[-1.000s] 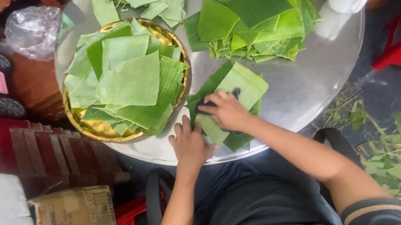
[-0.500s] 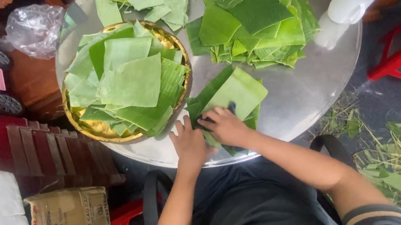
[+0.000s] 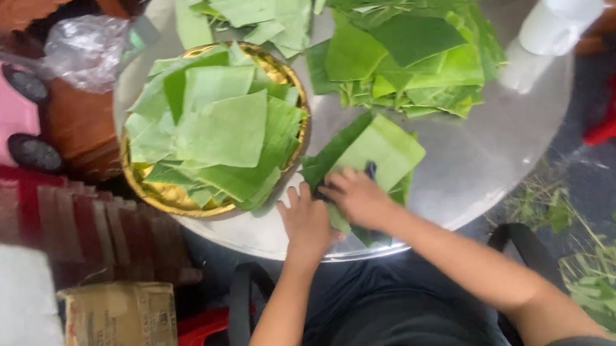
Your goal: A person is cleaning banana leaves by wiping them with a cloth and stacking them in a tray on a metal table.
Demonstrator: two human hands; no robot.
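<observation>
Two hands: left (image 3: 306, 223), right (image 3: 357, 197); one gold tray (image 3: 164, 201); one white cup (image 3: 561, 16); one cardboard box (image 3: 120, 341); leaf pieces uncountable.

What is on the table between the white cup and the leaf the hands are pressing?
Nothing sits there. In the head view, between the white cup and the folded leaf under the hands is bare shiny metal tabletop. The big leaf pile lies further back.

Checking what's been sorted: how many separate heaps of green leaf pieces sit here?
4: on the gold tray, under both hands, top centre, and the large heap beside the white jug. Heaps overlap; more may be hidden.
</observation>
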